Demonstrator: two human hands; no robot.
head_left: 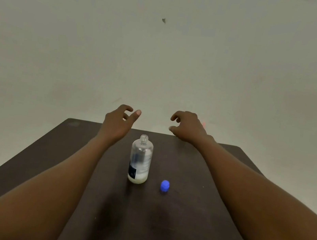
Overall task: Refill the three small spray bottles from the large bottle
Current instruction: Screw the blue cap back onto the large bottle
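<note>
A large clear bottle (140, 159) stands upright in the middle of the dark table (189, 218), its neck uncapped and a little pale liquid at the bottom. Its blue cap (164, 185) lies on the table to the right of it. My left hand (118, 123) hovers above and behind the bottle, fingers loosely curled, holding nothing. My right hand (186, 127) hovers near the table's far edge, fingers also loosely curled and empty. No small spray bottle is in view.
A plain pale wall (163, 58) rises behind the table's far edge. My two forearms stretch over the table on either side of the bottle.
</note>
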